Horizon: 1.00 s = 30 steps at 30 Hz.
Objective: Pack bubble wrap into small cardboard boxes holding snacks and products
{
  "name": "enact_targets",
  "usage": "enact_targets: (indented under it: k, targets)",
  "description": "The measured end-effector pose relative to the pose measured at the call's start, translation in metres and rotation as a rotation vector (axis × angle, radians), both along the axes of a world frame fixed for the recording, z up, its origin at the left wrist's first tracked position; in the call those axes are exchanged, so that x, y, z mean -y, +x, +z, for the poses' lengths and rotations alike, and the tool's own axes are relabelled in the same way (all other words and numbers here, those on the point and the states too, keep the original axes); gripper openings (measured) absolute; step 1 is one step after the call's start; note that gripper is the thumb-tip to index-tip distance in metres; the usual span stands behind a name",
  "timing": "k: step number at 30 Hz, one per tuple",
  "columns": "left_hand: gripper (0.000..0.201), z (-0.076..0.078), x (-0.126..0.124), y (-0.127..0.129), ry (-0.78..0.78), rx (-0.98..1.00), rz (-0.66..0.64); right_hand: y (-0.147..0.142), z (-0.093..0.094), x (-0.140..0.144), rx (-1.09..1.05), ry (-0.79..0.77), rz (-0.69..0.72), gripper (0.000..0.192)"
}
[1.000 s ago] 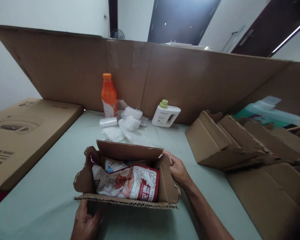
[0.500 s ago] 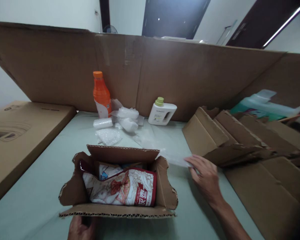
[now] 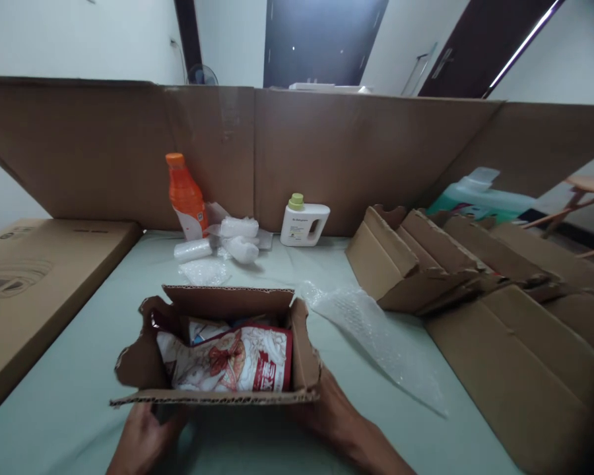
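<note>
Pale green tabletop [image 3: 79, 402], loaded from front edge to back wall.

Open cardboard box [image 3: 304, 353] near the front; sheet of bubble wrap [image 3: 376, 333] just beside it on the right. Orange drink bottle [image 3: 184, 196], bubble-wrap rolls [image 3: 222, 241] and white detergent jug [image 3: 303, 223] at the back. Flattened cardboard boxes [image 3: 426, 264] stacked on the right; large printed carton [image 3: 34, 277] lying flat along the left edge.
</note>
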<state>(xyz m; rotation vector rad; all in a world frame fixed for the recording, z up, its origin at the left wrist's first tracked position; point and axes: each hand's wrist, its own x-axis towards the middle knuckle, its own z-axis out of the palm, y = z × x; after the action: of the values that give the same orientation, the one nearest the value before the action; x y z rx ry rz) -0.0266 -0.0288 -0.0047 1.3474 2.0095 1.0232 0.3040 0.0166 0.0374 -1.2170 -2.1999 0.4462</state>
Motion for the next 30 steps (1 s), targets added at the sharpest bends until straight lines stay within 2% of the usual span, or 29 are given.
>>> enact_targets:
  k: [2,4,8,11,14,19,23,25,27,30]
  targets:
    - [0.055,0.007,-0.020,0.002,-0.009,0.051,-0.053,-0.018,-0.010,-0.019,-0.115,-0.075,-0.012,0.077]
    - [0.057,0.014,-0.046,0.007,0.015,0.109,-0.082,-0.021,-0.015,-0.038,-0.171,-0.123,-0.039,0.079]
    - [0.060,0.020,-0.098,0.025,0.087,0.261,-0.154,-0.012,-0.011,-0.073,-0.222,-0.197,-0.125,0.077]
    - [0.060,0.018,-0.120,0.037,0.099,0.336,-0.198,-0.009,-0.007,-0.089,-0.262,-0.245,-0.158,0.072]
    - [0.060,0.014,-0.124,0.042,0.106,0.366,-0.205,-0.008,-0.008,-0.095,-0.318,-0.264,-0.167,0.066]
    - [0.062,0.014,-0.124,0.045,0.140,0.336,-0.182,-0.006,-0.015,-0.113,-0.382,-0.317,-0.142,0.075]
    - [0.065,0.018,-0.137,0.046,0.160,0.309,-0.165,-0.015,-0.015,-0.130,-0.366,-0.316,-0.155,0.074]
    - [0.065,0.020,-0.143,0.044,0.170,0.331,-0.183,-0.018,-0.009,-0.122,-0.335,-0.293,-0.184,0.069]
    - [0.064,0.022,-0.144,0.040,0.167,0.354,-0.214,-0.013,0.002,-0.102,-0.300,-0.249,-0.223,0.061]
    - [0.070,0.021,-0.132,0.032,0.113,0.452,-0.270,0.020,0.023,-0.068,-0.182,0.016,-0.363,0.048]
